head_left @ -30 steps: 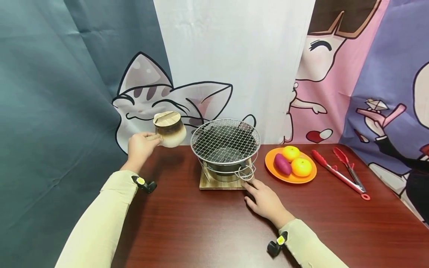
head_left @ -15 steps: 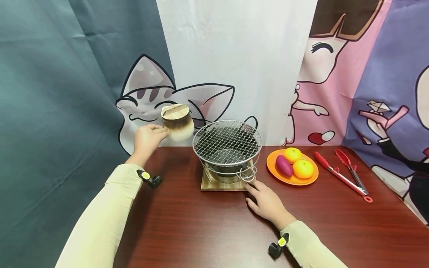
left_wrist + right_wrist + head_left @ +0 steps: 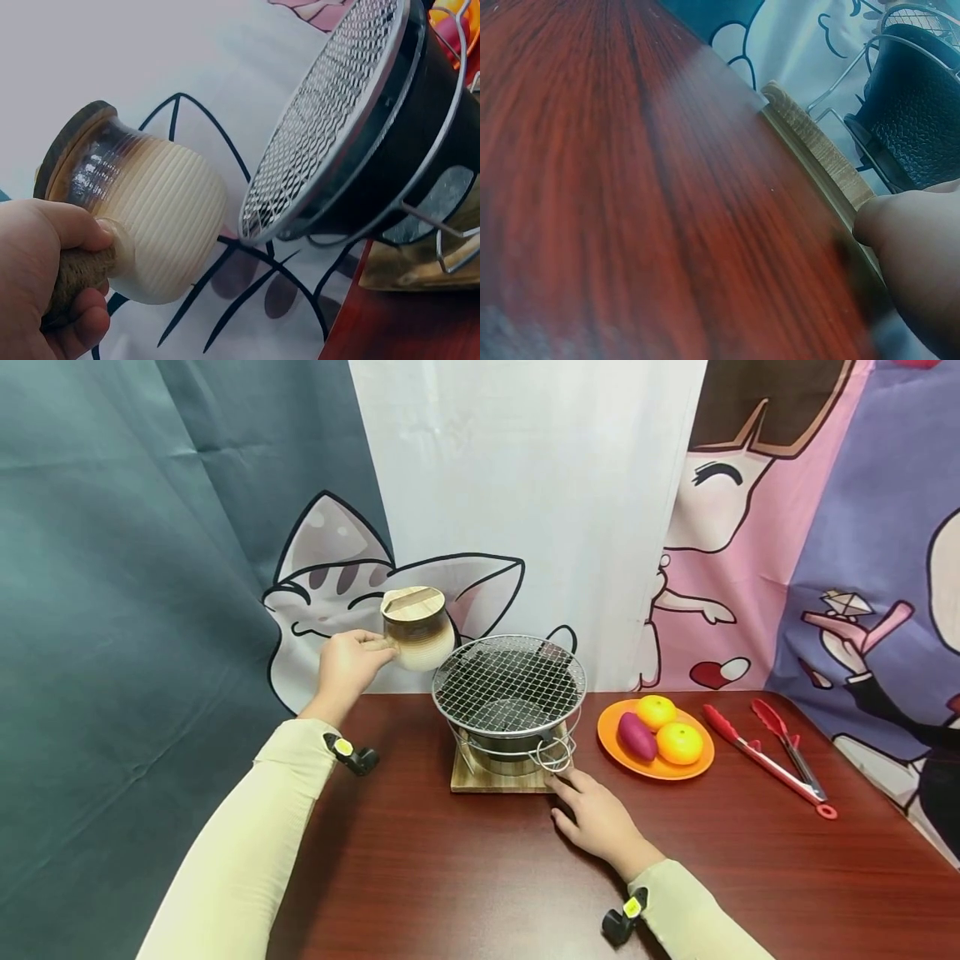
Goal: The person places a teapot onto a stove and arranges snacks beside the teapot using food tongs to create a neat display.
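Note:
My left hand (image 3: 347,670) grips the side handle of a small teapot (image 3: 422,639) with a wooden lid, raised above the table at the left of the grill. Cream ribbed walls darken to brown near the pot's top, and the handle (image 3: 79,274) looks rough and fibrous in the left wrist view. A round tabletop grill (image 3: 510,743) with a wire mesh (image 3: 510,685) on top stands on a square wooden base (image 3: 491,783). The pot overlaps the mesh's left rim in the head view. My right hand (image 3: 600,822) touches the base's front right corner with extended fingers.
Right of the grill, an orange plate (image 3: 652,771) holds two oranges (image 3: 680,743) and a purple sweet potato (image 3: 637,737). Red-tipped tongs (image 3: 780,768) lie farther right on the dark red table (image 3: 450,877). A printed curtain (image 3: 540,510) hangs close behind.
My left hand has carried the teapot right and slightly upward, bringing it to the grill's left edge. My right hand has stayed at the wooden base.

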Motion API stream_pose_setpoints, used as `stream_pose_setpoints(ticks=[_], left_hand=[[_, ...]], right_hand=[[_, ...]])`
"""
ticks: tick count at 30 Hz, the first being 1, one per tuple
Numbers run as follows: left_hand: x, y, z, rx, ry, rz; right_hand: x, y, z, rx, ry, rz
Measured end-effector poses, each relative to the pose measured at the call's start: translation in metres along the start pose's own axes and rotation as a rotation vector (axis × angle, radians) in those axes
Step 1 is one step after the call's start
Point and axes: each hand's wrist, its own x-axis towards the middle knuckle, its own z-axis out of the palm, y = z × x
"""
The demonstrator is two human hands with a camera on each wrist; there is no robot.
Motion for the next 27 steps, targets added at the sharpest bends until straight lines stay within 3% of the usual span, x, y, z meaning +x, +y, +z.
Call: stream_pose_setpoints(ticks=[10,27], left_hand=[[-0.001,0.017,0.011,-0.033,0.021,0.025],[-0.012,0.036,0.033,-0.066,-0.021,0.035]], right_hand=[[0.001,-0.002,-0.002,0.004,0.003,0.002],[0.001,-0.001,0.000,0.010,0.024,-0.009]])
